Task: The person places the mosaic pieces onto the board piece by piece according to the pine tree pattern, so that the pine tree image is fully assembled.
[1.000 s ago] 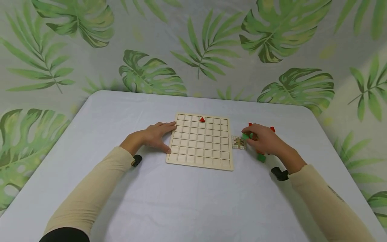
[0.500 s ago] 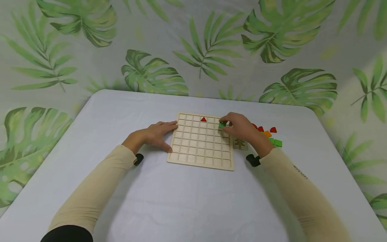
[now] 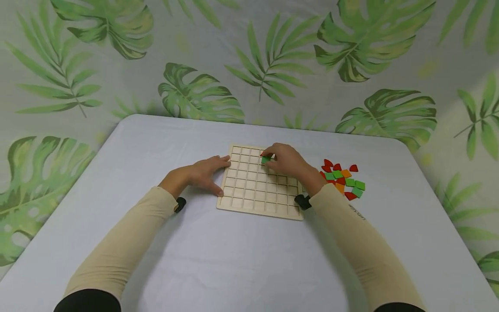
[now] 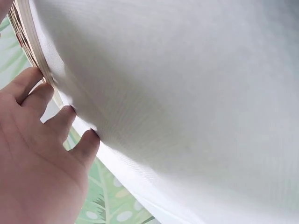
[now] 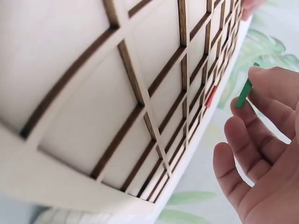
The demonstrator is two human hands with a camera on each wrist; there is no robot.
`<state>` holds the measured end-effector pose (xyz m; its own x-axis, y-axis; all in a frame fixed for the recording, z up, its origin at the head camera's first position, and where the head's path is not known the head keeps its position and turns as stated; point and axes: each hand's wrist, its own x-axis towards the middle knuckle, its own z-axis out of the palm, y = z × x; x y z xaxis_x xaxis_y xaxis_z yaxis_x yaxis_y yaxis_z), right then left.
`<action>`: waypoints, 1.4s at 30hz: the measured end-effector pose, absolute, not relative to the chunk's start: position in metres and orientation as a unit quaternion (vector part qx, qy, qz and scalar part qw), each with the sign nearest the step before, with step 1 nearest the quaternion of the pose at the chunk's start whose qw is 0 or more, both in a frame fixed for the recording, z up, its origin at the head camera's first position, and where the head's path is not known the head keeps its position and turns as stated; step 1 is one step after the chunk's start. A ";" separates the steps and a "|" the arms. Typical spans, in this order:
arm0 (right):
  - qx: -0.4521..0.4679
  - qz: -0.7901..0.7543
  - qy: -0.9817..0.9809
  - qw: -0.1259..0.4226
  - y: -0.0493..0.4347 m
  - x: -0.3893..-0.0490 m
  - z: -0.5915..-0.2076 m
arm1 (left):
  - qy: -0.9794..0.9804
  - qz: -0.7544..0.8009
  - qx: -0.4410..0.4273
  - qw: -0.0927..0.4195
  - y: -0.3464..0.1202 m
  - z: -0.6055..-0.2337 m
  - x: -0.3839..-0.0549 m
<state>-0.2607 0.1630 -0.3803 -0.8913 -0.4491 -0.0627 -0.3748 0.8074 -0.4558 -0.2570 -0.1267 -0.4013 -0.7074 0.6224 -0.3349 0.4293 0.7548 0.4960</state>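
Observation:
A thin green square tile point(image 5: 245, 91) is pinched between the thumb and finger of my right hand point(image 3: 287, 160), over the upper part of the wooden grid board point(image 3: 249, 190). In the right wrist view a red triangle tile point(image 5: 211, 96) lies in one of the board's cells; in the head view my fingers mostly cover it. My left hand point(image 3: 202, 174) rests at the board's left edge, thumb and fingers spread and touching the rim. The left wrist view shows the fingertips point(image 4: 91, 136) of that hand beside the board's side.
Right of the board lies a loose group of red pieces point(image 3: 350, 196), green square tiles point(image 3: 359, 185) and orange tiles point(image 3: 346, 173). A patterned card beside the board is mostly hidden by my right wrist. The white table point(image 3: 218, 251) backs onto a leaf-print cloth point(image 3: 280, 104).
My right hand has picked the green tile from the loose pieces and carried it left over the board to near the red triangle. My left hand has stayed at the board's edge.

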 end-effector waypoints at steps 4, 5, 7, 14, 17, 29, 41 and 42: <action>-0.210 -0.242 0.943 0.092 0.163 -0.264 -0.383 | 0.908 0.188 0.283 0.245 -0.126 -0.401 -0.256; -0.206 -0.247 0.942 0.095 0.163 -0.264 -0.384 | 0.909 0.186 0.282 0.245 -0.126 -0.401 -0.255; -0.196 -0.249 0.943 0.098 0.163 -0.266 -0.387 | 0.910 0.184 0.283 0.243 -0.126 -0.402 -0.254; -0.191 -0.211 0.954 0.090 0.166 -0.267 -0.393 | 0.906 0.185 0.292 0.243 -0.126 -0.401 -0.255; -0.199 -0.208 0.954 0.087 0.167 -0.267 -0.395 | 0.906 0.183 0.293 0.245 -0.126 -0.400 -0.255; -0.177 -0.237 0.948 0.114 0.169 -0.269 -0.397 | 0.905 0.190 0.290 0.246 -0.126 -0.400 -0.254; -0.166 -0.233 0.953 0.104 0.165 -0.273 -0.398 | 0.907 0.182 0.294 0.239 -0.127 -0.401 -0.256; -0.168 -0.228 0.953 0.104 0.164 -0.274 -0.398 | 0.907 0.185 0.294 0.239 -0.128 -0.402 -0.255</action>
